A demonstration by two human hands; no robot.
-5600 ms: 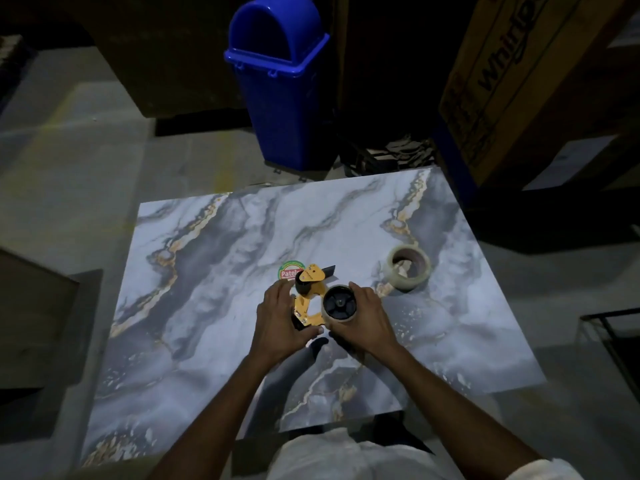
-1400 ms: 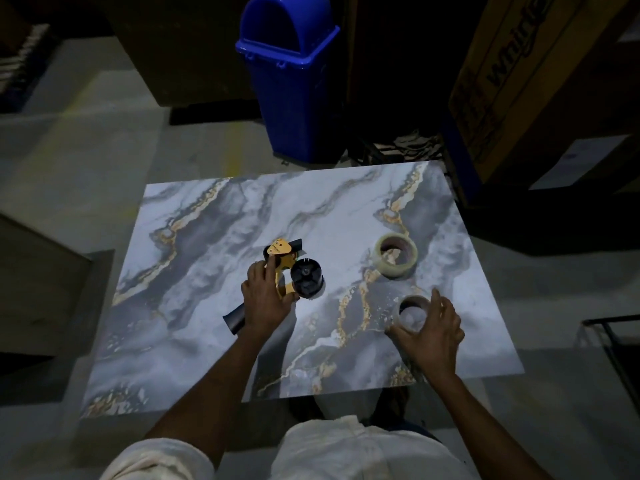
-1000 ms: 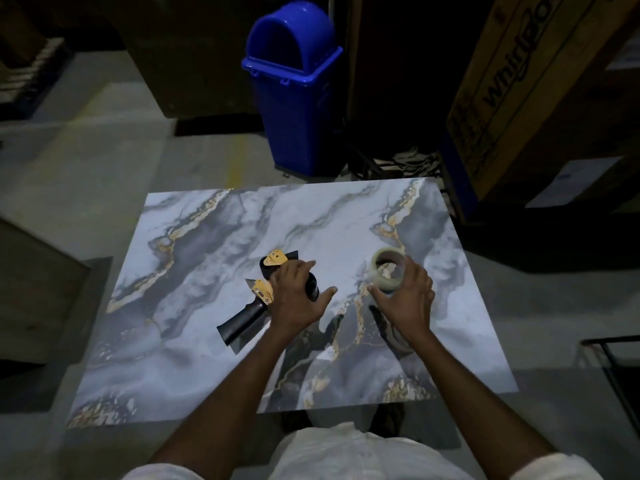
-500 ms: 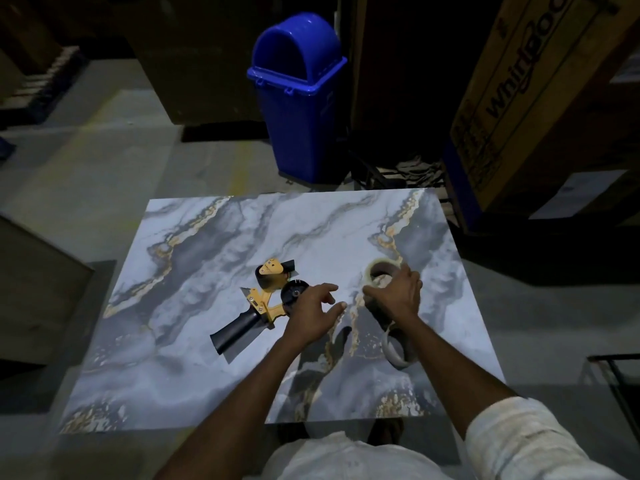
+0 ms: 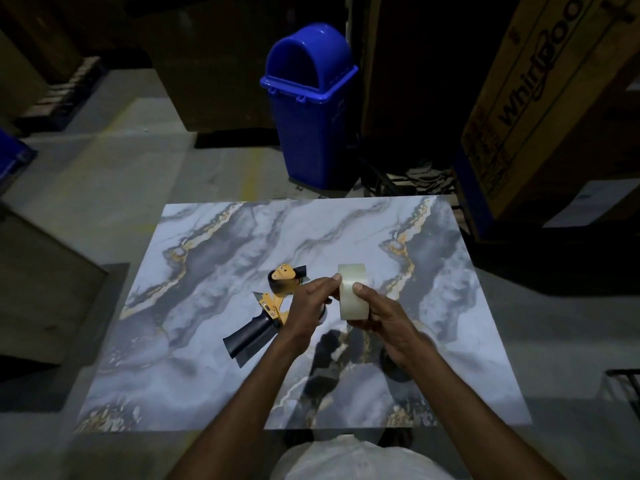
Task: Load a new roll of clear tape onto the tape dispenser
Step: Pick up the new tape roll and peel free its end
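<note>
A new roll of clear tape (image 5: pixel 350 289) is held upright on edge above the marble table (image 5: pixel 194 382). My right hand (image 5: pixel 382 318) grips it from the right, thumb on its outer face. My left hand (image 5: pixel 308 306) reaches in from the left, and its fingertips pinch the roll's left edge. The tape dispenser (image 5: pixel 272 306), yellow frame with a black handle, lies flat on the table just left of my left hand. My left hand covers its spool hub.
A blue swing-lid bin (image 5: pixel 310 109) stands on the floor behind the table. A large cardboard appliance box (image 5: pixel 547 109) leans at the back right. A wooden board (image 5: pixel 41 289) sits to the left of the table.
My right hand has lifted the new roll off the table and turned it upright. My left hand has left the dispenser, which now lies flat, and come onto the roll.
</note>
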